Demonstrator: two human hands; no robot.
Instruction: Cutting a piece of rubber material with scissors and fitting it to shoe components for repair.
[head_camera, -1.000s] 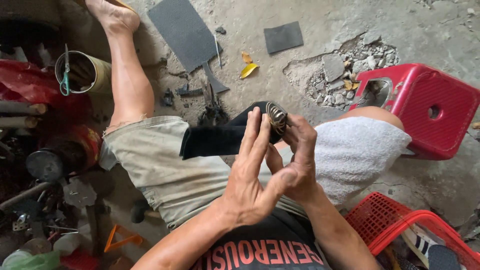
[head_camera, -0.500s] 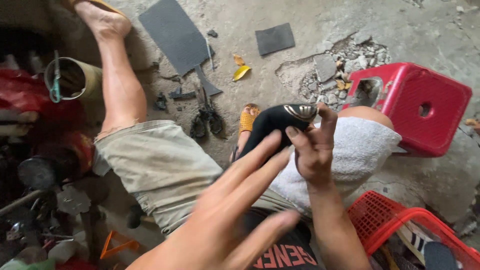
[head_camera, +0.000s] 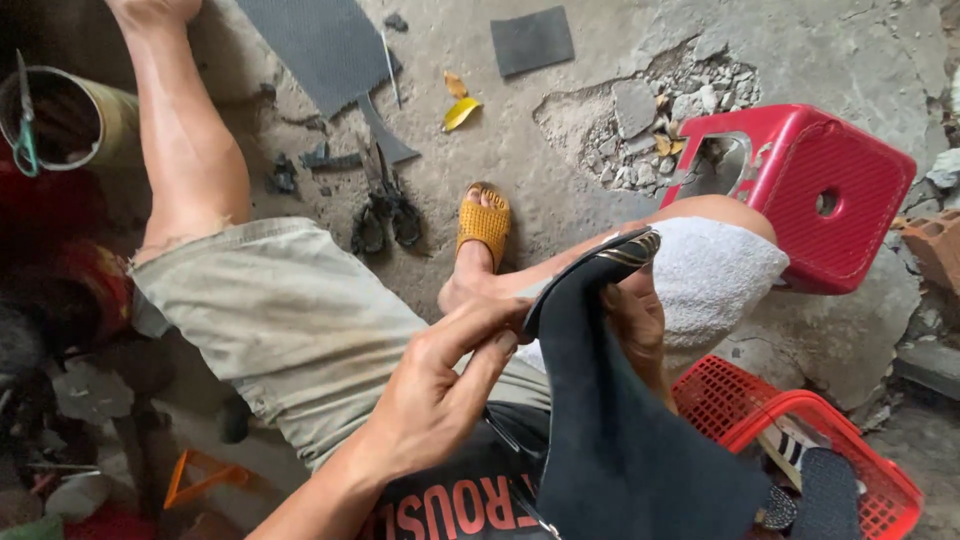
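I hold a dark blue-black shoe upright over my lap, its sole edge facing me, a gold trim at its top end. My right hand grips it from behind, fingers wrapped on the far side. My left hand reaches across from the left, fingertips pressed on the shoe's left edge near the top. A white towel covers my right knee just beyond the shoe. Below on the concrete my foot wears a yellow sandal.
A red plastic stool lies tipped at right beside broken concrete rubble. A red basket with shoes sits lower right. Black scissors and dark rubber sheets lie on the floor. A metal can stands at left.
The shoe has been turned from lying across my lap to standing on end, closer to the camera. My left hand dropped from in front of the view onto the shoe's left edge.
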